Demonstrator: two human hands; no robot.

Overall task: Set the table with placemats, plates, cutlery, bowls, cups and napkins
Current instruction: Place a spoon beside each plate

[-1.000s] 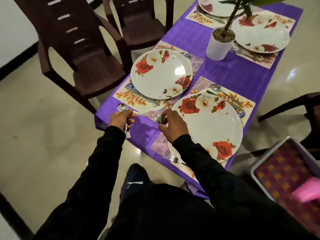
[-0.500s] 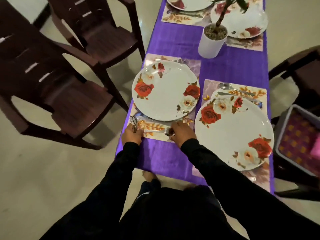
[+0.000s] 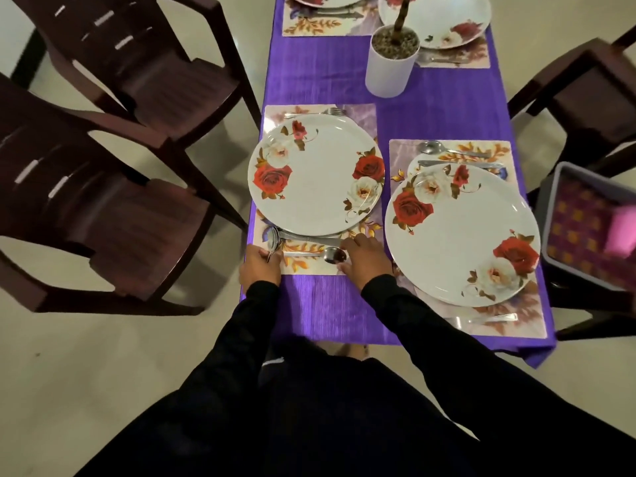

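A shiny steel spoon (image 3: 318, 253) lay across the leaf-print placemat (image 3: 303, 261) at centre frame; left hand (image 3: 260, 266) pinched its handle, right hand (image 3: 364, 258) fingers (image 3: 346, 243) spread around its bowl.

The table (image 3: 330, 84) wears a purple cloth. Directly on it lie four leaf-patterned placemats: a near-left one (image 3: 303, 265), a near-right one (image 3: 523, 321), and two at the far end (image 3: 323, 27) (image 3: 457, 58). A white plant pot (image 3: 390, 72) stands between them.
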